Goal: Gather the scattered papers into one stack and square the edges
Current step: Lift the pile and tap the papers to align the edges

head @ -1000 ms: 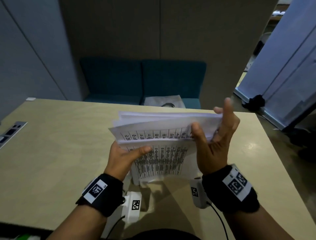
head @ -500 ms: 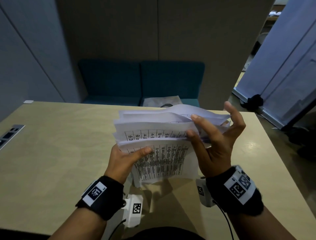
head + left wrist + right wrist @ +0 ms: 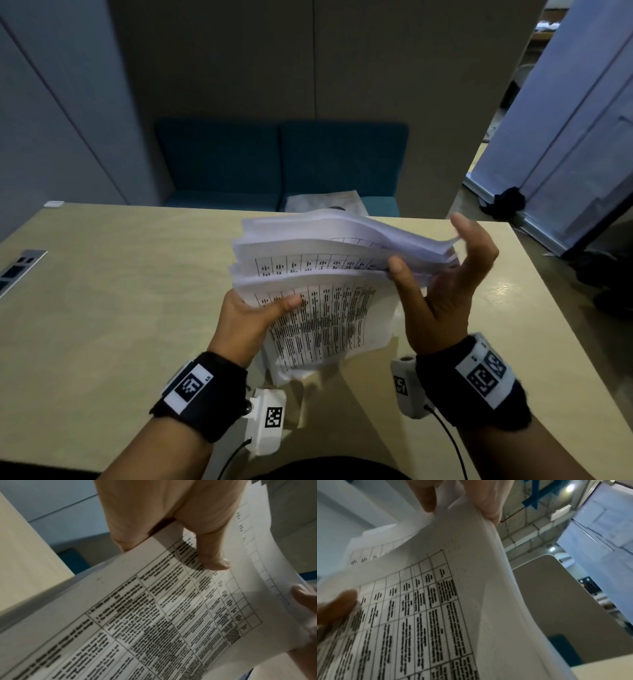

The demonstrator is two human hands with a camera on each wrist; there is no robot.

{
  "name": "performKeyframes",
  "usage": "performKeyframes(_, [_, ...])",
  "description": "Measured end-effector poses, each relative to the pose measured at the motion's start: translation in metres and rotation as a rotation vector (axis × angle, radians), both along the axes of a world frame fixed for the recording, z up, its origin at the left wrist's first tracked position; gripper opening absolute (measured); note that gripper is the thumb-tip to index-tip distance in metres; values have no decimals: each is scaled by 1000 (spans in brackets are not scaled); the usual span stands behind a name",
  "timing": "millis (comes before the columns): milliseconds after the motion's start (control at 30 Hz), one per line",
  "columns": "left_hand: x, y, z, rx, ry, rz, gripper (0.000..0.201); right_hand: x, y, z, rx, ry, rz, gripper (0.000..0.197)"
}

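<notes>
My left hand (image 3: 247,317) pinches the uneven stack of white printed-table papers (image 3: 329,301), thumb on top; my right hand (image 3: 442,291) fingers curl around its far edge, held above the pale wooden table (image 3: 113,291).

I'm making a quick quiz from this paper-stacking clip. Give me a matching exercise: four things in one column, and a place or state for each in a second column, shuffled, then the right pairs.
Things
1. left hand
2. right hand
3. papers
4. table

States
A. light wood, beneath both hands
B. uneven, top edges stepped, printed with tables
C. thumb lies on the front printed sheet, gripping the left edge
D. holds the right side, thumb in front, fingers raised behind

Pairs: 1-C, 2-D, 3-B, 4-A
</notes>
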State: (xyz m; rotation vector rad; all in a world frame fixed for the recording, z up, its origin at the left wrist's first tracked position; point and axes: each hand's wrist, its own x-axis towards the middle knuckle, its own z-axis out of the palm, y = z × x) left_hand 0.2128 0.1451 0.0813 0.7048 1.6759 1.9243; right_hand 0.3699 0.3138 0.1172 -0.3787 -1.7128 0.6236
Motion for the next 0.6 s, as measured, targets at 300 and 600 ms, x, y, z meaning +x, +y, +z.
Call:
performKeyframes(300, [7,12,11,29,-8,161,39,-1,9,-29,-647,-247,204,32])
performKeyframes(600, [12,13,12,108,34,152,42,-2,7,-53,-697,-117,222,26])
